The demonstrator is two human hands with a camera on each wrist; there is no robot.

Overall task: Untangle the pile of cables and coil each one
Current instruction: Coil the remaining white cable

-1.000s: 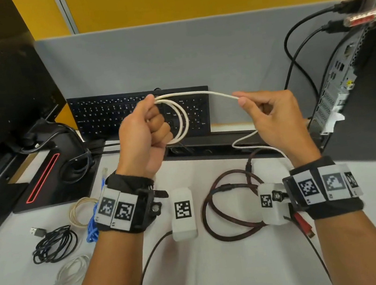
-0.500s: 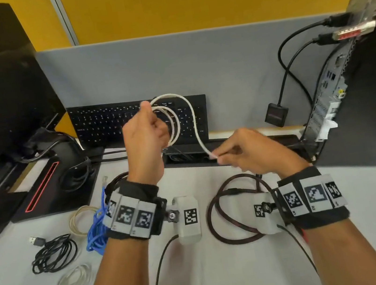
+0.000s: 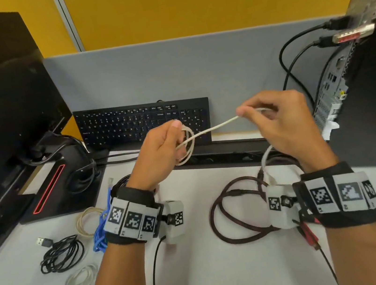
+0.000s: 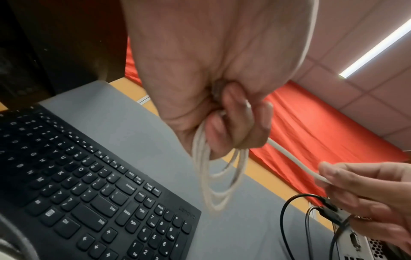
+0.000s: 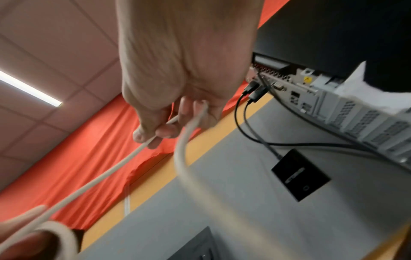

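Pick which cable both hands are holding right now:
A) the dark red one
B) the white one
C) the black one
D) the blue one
B: the left hand grips loops of the white cable, and the right hand pinches its straight run.

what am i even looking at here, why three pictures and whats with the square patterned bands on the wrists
No machine here: a person is coiling cables by hand. One camera sits on the head, looking down at a desk; one rides on each wrist band, looking along the hand. The left hand grips the finished loops of a white cable; the right hand pinches its straight stretch. The left wrist view shows those loops hanging below the fingers. On the desk lie a black cable bundle, other small coils, a dark red braided cable and a keyboard.
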